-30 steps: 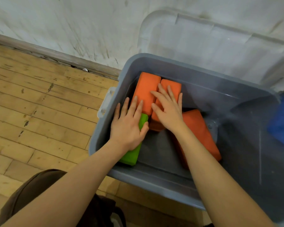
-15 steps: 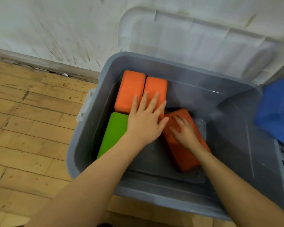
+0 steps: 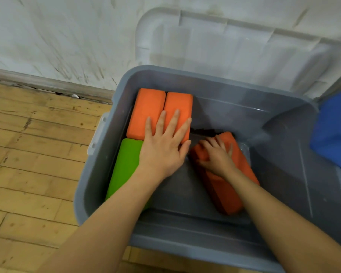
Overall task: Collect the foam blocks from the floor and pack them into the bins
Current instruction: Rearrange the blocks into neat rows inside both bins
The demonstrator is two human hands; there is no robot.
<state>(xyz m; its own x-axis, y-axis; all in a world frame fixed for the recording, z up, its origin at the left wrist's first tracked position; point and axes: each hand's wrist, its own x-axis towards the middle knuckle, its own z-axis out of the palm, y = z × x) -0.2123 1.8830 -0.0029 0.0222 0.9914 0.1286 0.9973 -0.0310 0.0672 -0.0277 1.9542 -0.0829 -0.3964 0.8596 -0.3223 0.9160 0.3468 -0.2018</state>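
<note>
Left hand (image 3: 161,148) presses flat, fingers straight, on the two orange blocks (image 3: 159,113) at frame centre; right hand (image 3: 217,156) grasps the loose orange block (image 3: 230,186) in the bin (image 3: 205,251): slide it flush beside them

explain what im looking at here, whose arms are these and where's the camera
The camera sits on a person's head, looking down at their own arms. No robot here. They are packing foam blocks into a grey bin on a wooden floor, its lid leaning on the wall behind. The left hand lies flat on two orange blocks, next to a green block. The right hand curls its grip around a third orange block, lying askew. Something blue sits at right.
</note>
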